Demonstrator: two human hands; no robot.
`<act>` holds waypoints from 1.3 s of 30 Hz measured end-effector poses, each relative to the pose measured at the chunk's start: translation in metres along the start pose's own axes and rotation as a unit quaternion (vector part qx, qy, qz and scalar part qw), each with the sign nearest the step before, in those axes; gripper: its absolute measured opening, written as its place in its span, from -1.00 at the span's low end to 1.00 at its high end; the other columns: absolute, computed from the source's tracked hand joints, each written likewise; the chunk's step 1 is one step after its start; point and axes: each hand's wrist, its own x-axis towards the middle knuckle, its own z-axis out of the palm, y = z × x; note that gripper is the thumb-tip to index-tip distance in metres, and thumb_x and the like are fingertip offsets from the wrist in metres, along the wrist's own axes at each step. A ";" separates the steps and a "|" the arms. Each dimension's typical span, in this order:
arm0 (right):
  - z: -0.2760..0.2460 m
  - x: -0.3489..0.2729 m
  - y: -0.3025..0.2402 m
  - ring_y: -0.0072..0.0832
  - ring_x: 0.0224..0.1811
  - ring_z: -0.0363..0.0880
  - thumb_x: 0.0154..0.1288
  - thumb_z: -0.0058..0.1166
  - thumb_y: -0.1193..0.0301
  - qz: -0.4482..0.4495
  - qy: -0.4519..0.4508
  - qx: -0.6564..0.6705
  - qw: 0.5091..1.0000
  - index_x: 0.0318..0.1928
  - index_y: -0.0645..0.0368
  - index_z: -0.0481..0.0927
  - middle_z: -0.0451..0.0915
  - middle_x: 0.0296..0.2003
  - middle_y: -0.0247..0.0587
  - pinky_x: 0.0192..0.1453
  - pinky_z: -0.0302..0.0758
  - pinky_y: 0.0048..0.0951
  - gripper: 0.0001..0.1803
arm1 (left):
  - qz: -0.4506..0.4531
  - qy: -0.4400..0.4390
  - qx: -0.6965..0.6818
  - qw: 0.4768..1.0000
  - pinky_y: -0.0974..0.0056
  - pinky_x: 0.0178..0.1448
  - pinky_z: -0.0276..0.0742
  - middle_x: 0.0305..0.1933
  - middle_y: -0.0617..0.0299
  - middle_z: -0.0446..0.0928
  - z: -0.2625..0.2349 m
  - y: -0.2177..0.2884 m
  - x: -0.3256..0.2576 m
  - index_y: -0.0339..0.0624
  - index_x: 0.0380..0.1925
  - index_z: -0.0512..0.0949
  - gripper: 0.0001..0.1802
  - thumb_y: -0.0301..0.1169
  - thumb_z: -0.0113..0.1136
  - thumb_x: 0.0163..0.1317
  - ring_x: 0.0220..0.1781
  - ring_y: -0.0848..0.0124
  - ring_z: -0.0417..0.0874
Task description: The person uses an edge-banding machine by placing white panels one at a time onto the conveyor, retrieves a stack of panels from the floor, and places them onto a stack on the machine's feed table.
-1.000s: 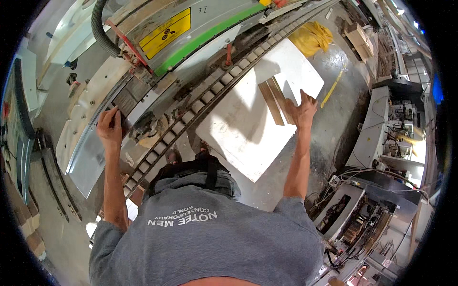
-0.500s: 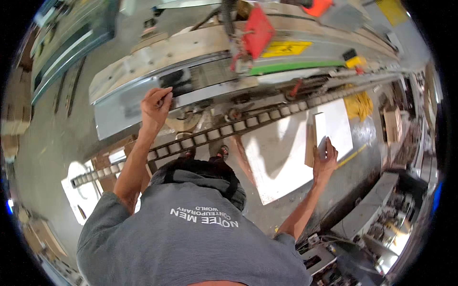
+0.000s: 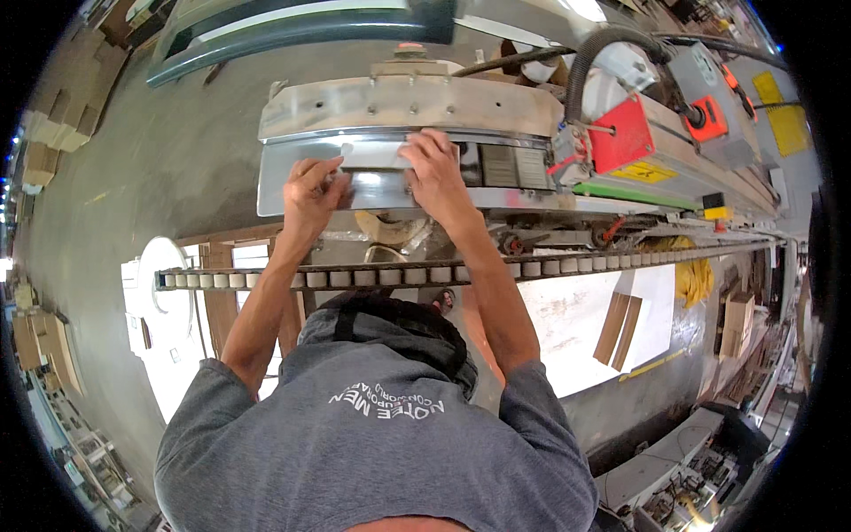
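Both hands rest on the shiny steel ledge of a long machine [image 3: 408, 106] in front of me. My left hand [image 3: 310, 191] has its fingers curled at the left end of a pale narrow piece [image 3: 372, 156] lying along the ledge. My right hand [image 3: 434, 168] presses down over that piece's right end, fingers slightly spread. A roller track [image 3: 567, 266] runs across below my forearms. My grey shirt fills the lower part of the view.
To the right, a white board [image 3: 576, 341] carries two brown wooden strips [image 3: 620, 328], with a yellow bundle [image 3: 696, 275] beyond. A red box [image 3: 620, 133] and black hose [image 3: 603, 44] sit on the machine. Cardboard boxes [image 3: 53, 124] stand at far left.
My right hand has left the white board and wooden strips and come up to the machine's ledge. The left hand has shifted along the ledge, and both hands now meet on the pale piece.
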 end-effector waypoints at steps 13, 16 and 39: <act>0.047 -0.010 -0.076 -0.61 -0.13 0.52 0.43 0.21 0.40 0.291 0.173 0.394 0.854 0.34 0.35 0.44 0.61 -0.11 -0.21 -0.09 0.51 -0.53 -0.46 | 0.039 -0.021 0.068 0.997 0.14 -0.02 0.58 -0.15 0.08 0.66 0.007 -0.042 0.035 -0.19 -0.09 0.74 -0.58 -0.47 0.58 -0.03 -0.09 0.14 0.64; 0.058 -0.017 -0.071 -0.47 -0.15 0.56 0.42 0.24 0.37 0.291 0.176 0.384 0.858 0.42 0.18 0.35 0.52 0.00 -0.03 -0.11 0.59 -0.40 -0.37 | 0.069 -0.028 0.067 0.995 0.19 -0.09 0.59 -0.19 0.09 0.65 0.013 -0.047 0.040 -0.20 -0.12 0.75 -0.63 -0.48 0.56 0.01 -0.14 0.17 0.65; -0.025 -0.068 0.037 -0.44 -0.14 0.58 0.39 0.21 0.32 0.359 0.285 0.348 0.818 0.41 0.24 0.37 0.46 0.25 0.08 -0.16 0.59 -0.41 -0.36 | 0.128 -0.055 0.024 0.990 0.13 -0.15 0.54 -0.32 0.09 0.58 0.161 0.071 0.066 -0.19 -0.16 0.74 -0.68 -0.43 0.54 0.04 -0.26 0.13 0.60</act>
